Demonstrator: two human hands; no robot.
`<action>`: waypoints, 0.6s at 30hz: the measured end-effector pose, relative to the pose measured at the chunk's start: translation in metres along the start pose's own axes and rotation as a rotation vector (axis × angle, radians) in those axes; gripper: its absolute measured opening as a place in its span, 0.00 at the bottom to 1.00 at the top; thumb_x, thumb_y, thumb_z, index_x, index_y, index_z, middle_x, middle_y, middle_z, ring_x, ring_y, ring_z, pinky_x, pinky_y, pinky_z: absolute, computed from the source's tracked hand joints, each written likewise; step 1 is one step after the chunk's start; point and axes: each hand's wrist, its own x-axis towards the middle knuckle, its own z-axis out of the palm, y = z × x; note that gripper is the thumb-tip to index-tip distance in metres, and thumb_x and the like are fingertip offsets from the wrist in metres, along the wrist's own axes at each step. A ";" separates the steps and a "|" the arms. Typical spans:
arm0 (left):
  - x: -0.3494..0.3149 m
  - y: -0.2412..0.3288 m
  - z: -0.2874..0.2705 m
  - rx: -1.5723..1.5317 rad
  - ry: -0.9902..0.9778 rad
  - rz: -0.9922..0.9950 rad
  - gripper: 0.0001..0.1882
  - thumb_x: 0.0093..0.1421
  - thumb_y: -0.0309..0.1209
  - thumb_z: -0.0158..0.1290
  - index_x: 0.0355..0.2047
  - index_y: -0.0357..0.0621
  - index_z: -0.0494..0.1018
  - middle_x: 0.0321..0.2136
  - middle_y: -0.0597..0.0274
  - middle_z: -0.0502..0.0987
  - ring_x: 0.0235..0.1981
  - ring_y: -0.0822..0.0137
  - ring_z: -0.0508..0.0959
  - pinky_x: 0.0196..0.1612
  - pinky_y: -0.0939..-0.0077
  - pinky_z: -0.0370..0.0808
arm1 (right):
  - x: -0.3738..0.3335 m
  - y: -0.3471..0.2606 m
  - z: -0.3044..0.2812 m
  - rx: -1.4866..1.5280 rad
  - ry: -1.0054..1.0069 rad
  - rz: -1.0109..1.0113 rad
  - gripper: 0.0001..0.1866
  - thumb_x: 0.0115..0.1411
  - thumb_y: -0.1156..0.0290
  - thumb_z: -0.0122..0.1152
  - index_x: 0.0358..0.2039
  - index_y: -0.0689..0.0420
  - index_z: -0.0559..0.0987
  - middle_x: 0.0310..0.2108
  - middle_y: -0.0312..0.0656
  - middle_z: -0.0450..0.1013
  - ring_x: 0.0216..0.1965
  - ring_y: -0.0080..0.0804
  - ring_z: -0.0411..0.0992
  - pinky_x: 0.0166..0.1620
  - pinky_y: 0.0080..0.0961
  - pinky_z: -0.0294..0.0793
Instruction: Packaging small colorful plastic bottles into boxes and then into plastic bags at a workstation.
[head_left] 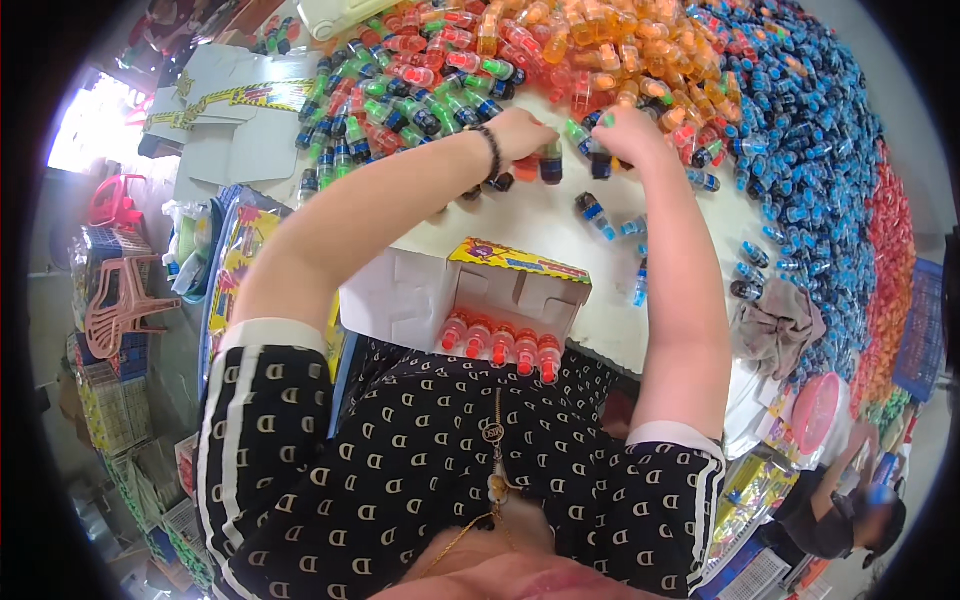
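Note:
Both my arms reach across the white table to the near edge of a heap of small plastic bottles. Closed fingers of my left hand [522,135] grip small bottles; a dark one [551,166] and a reddish one show below them. My right hand [634,137] is closed too, on a dark small bottle [600,162] beneath its fingers. Nearer to me, an open yellow-printed carton [520,262] lies with its white flap spread left. A row of several red small bottles [500,348] sits along its near side.
Orange bottles [630,50], green-capped bottles [430,110] and blue bottles [800,110] pile up at the back and right. A few loose blue bottles [592,212] lie mid-table. At right are a grey cloth [780,325], a pink basin [816,412] and another person [835,510].

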 end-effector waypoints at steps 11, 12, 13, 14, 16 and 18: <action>0.046 -0.024 0.002 -0.211 -0.005 -0.001 0.15 0.55 0.35 0.59 0.37 0.34 0.77 0.30 0.56 0.79 0.30 0.67 0.78 0.34 0.72 0.77 | -0.013 0.004 0.010 0.381 -0.362 0.064 0.17 0.53 0.58 0.61 0.31 0.61 0.80 0.19 0.41 0.73 0.18 0.28 0.71 0.23 0.28 0.70; 0.035 -0.018 0.001 -0.220 0.003 0.172 0.12 0.57 0.30 0.58 0.37 0.32 0.76 0.30 0.58 0.78 0.28 0.69 0.78 0.32 0.72 0.77 | -0.021 0.002 0.008 0.409 -0.351 0.000 0.17 0.53 0.58 0.62 0.34 0.59 0.81 0.20 0.38 0.73 0.19 0.25 0.70 0.24 0.26 0.69; 0.027 -0.010 -0.003 -0.201 0.012 0.159 0.15 0.56 0.30 0.59 0.42 0.34 0.76 0.33 0.61 0.78 0.31 0.74 0.77 0.36 0.76 0.75 | -0.034 -0.001 0.009 0.412 -0.356 0.003 0.17 0.53 0.58 0.62 0.34 0.59 0.81 0.20 0.38 0.73 0.19 0.25 0.70 0.24 0.26 0.69; 0.006 0.004 -0.005 -0.169 0.021 0.198 0.16 0.56 0.30 0.59 0.43 0.35 0.76 0.33 0.62 0.78 0.32 0.75 0.76 0.36 0.78 0.74 | -0.054 -0.015 0.005 0.517 -0.196 -0.002 0.16 0.54 0.59 0.62 0.35 0.60 0.81 0.20 0.37 0.72 0.19 0.24 0.69 0.23 0.25 0.68; -0.034 0.023 -0.015 -0.081 -0.004 0.245 0.18 0.56 0.33 0.59 0.46 0.37 0.76 0.32 0.66 0.78 0.31 0.78 0.75 0.32 0.83 0.71 | -0.082 -0.030 0.002 0.690 0.022 -0.028 0.14 0.56 0.64 0.63 0.38 0.59 0.81 0.18 0.34 0.71 0.18 0.20 0.67 0.22 0.22 0.66; -0.064 0.031 -0.023 0.115 -0.079 0.273 0.18 0.57 0.34 0.58 0.45 0.37 0.76 0.29 0.68 0.76 0.29 0.81 0.72 0.31 0.84 0.70 | -0.096 -0.035 0.007 0.774 0.070 -0.088 0.13 0.56 0.66 0.63 0.39 0.59 0.80 0.18 0.34 0.70 0.18 0.20 0.66 0.23 0.21 0.66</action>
